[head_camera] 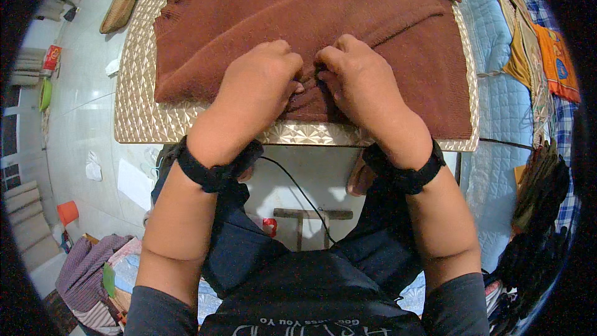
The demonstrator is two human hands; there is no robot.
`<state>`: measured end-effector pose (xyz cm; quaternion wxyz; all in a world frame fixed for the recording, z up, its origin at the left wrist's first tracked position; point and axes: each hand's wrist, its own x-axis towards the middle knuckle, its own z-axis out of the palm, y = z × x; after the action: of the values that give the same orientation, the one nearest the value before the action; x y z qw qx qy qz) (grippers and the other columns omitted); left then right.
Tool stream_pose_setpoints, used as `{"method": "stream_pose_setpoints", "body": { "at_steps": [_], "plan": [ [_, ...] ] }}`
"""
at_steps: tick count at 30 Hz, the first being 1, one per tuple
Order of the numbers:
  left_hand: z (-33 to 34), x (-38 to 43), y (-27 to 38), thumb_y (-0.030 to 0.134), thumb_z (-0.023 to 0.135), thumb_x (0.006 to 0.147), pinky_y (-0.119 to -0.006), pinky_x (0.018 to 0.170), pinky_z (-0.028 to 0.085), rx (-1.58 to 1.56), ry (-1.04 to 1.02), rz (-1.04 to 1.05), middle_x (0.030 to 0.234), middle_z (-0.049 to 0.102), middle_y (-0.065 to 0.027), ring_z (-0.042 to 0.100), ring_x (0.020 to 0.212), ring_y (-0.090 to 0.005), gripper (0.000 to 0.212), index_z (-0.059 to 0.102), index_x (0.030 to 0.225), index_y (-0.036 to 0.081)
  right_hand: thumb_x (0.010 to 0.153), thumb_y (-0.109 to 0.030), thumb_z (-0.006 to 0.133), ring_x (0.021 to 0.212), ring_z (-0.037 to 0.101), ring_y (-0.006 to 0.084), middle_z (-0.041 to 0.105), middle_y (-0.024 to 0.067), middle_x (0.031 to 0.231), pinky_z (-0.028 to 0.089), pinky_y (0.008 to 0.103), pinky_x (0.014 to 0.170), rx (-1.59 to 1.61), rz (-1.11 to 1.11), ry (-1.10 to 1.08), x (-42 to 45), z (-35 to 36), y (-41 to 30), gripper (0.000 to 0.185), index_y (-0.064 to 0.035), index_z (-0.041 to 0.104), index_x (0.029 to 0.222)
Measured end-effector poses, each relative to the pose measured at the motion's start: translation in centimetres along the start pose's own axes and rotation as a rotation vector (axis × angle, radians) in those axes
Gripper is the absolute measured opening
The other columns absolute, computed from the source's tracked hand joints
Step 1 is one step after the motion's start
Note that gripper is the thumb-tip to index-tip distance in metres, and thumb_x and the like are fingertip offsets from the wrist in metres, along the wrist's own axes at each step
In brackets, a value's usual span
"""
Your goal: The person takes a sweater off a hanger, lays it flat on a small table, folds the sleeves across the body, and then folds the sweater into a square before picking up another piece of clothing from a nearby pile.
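Observation:
A brown knitted garment (298, 14) lies spread over a table with a gold, diamond-patterned top (140, 74). Both hands are close together near the garment's front edge. My left hand (261, 74) has its fingers curled down onto the knit, pinching it left of the middle. Just opposite, my right hand (361, 74) grips the cloth with bent fingers, and the fabric puckers in the narrow gap between them. My fingertips are partly hidden by the knuckles. Creases run from the hands toward the garment's upper right, and ribbing shows along its left side.
A light blue quilted cover (499, 107) lies right of the table, with an orange cloth (557, 63) and dark clothing (536, 200) beyond. On the left floor are a woven basket (122, 7) and an orange bucket (68, 212). Folded clothes (88, 275) lie lower left; a black cable (298, 189) hangs below the table.

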<state>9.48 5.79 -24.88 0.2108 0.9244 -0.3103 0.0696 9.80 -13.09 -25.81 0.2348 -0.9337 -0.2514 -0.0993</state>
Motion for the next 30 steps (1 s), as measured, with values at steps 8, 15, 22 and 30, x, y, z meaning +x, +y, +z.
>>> {"method": "stream_pose_setpoints", "body": {
  "at_steps": [8, 15, 22, 30],
  "plan": [
    [-2.2, 0.0, -1.5, 0.014, 0.060, 0.084, -0.044, 0.071, 0.048, 0.120, -0.068, -0.490, 0.086, 0.063, -0.0216, 0.061, 0.082, -0.0399, 0.017, 0.062, 0.089, -0.002, 0.079, -0.016, 0.060, 0.077, 0.062, 0.0389, 0.063, 0.0205, 0.081, 0.051, 0.0459, 0.071, -0.066, 0.231, 0.108, 0.4, -1.7, 3.0, 0.015, -0.0008, 0.064, 0.078],
    [-2.0, 1.0, -1.5, 0.016, 0.069, 0.076, -0.041, 0.089, 0.045, -0.017, 0.280, -0.143, 0.109, 0.058, -0.0191, 0.056, 0.103, -0.0366, 0.037, 0.059, 0.110, 0.006, 0.081, -0.010, 0.062, 0.083, 0.066, 0.0298, 0.067, 0.0172, 0.088, 0.051, 0.0344, 0.075, 0.187, 0.231, 0.010, 1.4, -3.9, 2.2, 0.016, -0.0001, 0.067, 0.093],
    [-1.4, -1.1, -1.4, 0.005, 0.065, 0.073, -0.063, 0.103, 0.028, 0.266, -0.081, -0.115, 0.131, 0.047, -0.0154, 0.039, 0.129, -0.0349, 0.032, 0.058, 0.103, 0.010, 0.081, -0.011, 0.054, 0.086, 0.062, 0.0373, 0.064, 0.0180, 0.091, 0.051, 0.0476, 0.073, -0.136, -0.027, -0.207, 4.9, -0.9, 2.4, 0.016, -0.0053, 0.067, 0.089],
    [-4.2, -2.2, -5.0, 0.014, 0.066, 0.078, -0.051, 0.094, 0.039, 0.193, 0.199, -0.442, 0.116, 0.056, -0.0197, 0.054, 0.108, -0.0373, 0.039, 0.054, 0.112, -0.001, 0.078, -0.012, 0.059, 0.105, 0.058, 0.0343, 0.062, 0.0137, 0.111, 0.047, 0.0485, 0.088, -0.280, 0.237, -0.079, 8.0, -4.1, 8.7, 0.030, -0.0091, 0.060, 0.108]
  ]
}}
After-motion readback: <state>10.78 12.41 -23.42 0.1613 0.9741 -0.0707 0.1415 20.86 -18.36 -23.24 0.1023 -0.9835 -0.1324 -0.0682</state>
